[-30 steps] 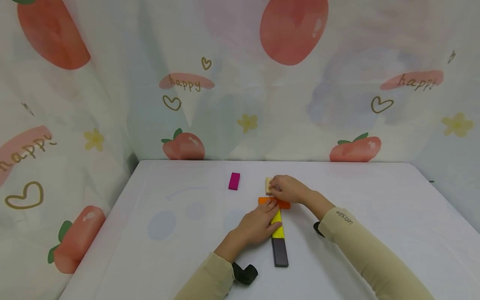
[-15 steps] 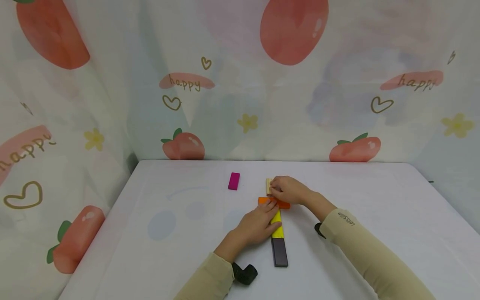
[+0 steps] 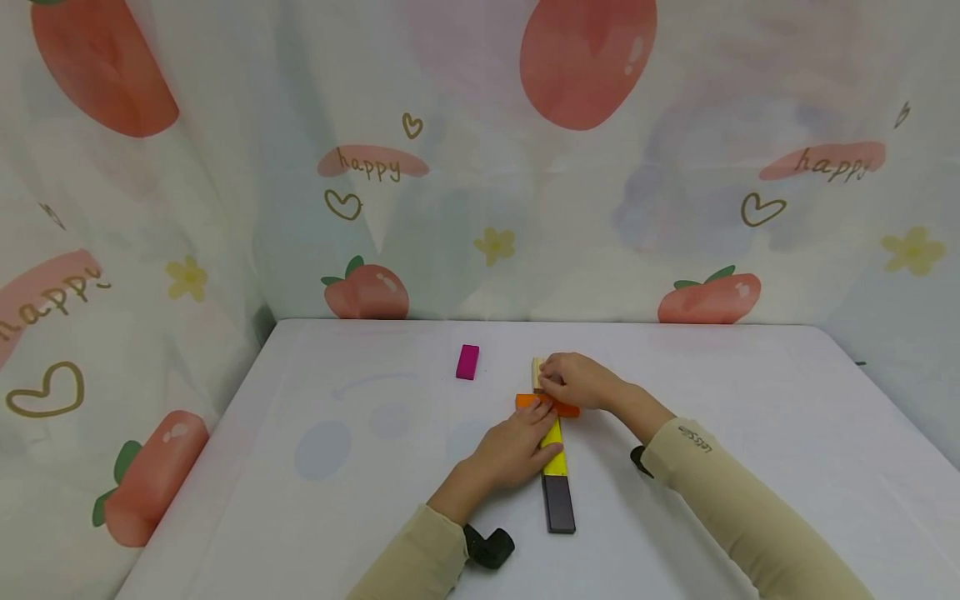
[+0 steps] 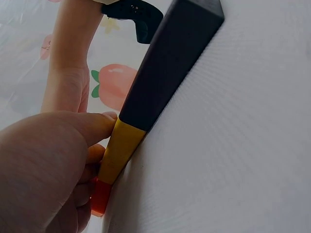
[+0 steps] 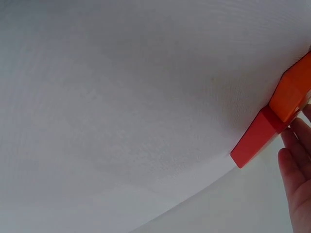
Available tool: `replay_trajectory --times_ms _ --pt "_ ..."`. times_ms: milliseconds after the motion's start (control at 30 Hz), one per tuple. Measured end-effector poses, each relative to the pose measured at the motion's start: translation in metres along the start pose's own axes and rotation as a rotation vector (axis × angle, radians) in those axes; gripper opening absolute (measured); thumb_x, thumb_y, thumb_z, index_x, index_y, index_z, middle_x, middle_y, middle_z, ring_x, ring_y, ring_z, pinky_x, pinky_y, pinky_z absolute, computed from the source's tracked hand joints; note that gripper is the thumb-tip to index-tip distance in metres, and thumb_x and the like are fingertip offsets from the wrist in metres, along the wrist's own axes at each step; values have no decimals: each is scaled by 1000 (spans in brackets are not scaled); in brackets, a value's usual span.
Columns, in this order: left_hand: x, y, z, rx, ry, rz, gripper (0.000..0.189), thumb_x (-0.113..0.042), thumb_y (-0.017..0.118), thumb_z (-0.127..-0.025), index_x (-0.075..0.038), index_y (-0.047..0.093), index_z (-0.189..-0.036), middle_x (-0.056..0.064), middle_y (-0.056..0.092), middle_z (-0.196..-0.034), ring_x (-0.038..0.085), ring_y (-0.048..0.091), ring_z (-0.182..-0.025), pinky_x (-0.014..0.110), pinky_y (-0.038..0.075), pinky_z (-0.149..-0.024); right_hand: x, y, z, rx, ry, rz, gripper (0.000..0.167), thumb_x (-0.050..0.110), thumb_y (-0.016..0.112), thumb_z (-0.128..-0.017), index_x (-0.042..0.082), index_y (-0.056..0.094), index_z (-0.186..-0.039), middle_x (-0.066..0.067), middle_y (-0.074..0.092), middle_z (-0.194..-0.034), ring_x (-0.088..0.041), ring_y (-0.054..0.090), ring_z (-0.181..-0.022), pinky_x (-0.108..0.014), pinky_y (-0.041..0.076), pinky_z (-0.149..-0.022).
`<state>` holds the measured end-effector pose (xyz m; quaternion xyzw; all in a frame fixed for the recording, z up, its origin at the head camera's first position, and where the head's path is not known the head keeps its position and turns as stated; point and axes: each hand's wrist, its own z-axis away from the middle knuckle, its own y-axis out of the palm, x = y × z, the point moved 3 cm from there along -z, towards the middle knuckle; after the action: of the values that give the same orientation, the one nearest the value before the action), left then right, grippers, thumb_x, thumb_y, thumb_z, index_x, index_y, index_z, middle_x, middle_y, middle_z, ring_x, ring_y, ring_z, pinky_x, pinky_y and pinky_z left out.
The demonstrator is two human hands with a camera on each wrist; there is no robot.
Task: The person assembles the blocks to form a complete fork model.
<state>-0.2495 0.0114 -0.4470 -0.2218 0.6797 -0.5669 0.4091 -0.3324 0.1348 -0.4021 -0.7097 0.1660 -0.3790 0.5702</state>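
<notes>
A row of blocks lies on the white table: a black block (image 3: 558, 504) nearest, a yellow block (image 3: 554, 454), then an orange block (image 3: 570, 410) set crosswise. My left hand (image 3: 510, 450) rests over the row, fingertips on the orange block and thumb along the yellow one's side. Beyond the orange block stands a narrow cream block (image 3: 537, 375); my right hand (image 3: 581, 381) grips it with curled fingers. In the right wrist view, a red block (image 5: 257, 138) sits against the orange one under that hand; the head view hides it. I cannot tell whether the fingers also hold it.
A magenta block (image 3: 467, 362) lies apart on the table, left of the cream block. The tabletop (image 3: 337, 517) ends at a patterned curtain (image 3: 495, 167) at the back and left. Black straps with camera mounts (image 3: 491, 548) sit on the wrists.
The right hand and the cream block have shifted very slightly toward the orange block. The left hand and the other blocks have stayed in place.
</notes>
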Motion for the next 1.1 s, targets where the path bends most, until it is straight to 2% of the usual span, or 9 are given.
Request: replay_trajectory --times_ms 267,433,1100 --pt "0 1 0 2 -1 1 59 -43 40 -96 -8 31 -143 2 24 -149 13 17 -136 29 25 -105 1 0 2 9 17 2 21 14 54 -91 3 71 -88 -10 64 -99 -26 59 -94 -43 45 -89" --pt "0 1 0 2 5 -5 58 -43 40 -96 -8 32 -143 2 24 -149 12 17 -136 28 24 -106 2 0 4 16 18 11 22 15 53 -91 3 71 -88 -13 63 -103 -30 59 -99 -44 44 -90" --pt "1 2 -1 -8 17 -19 59 -43 40 -96 -8 32 -143 1 25 -149 12 18 -136 28 25 -105 3 0 5 28 4 24 18 12 56 -89 2 71 -91 -12 63 -103 -28 59 -97 -42 46 -88"
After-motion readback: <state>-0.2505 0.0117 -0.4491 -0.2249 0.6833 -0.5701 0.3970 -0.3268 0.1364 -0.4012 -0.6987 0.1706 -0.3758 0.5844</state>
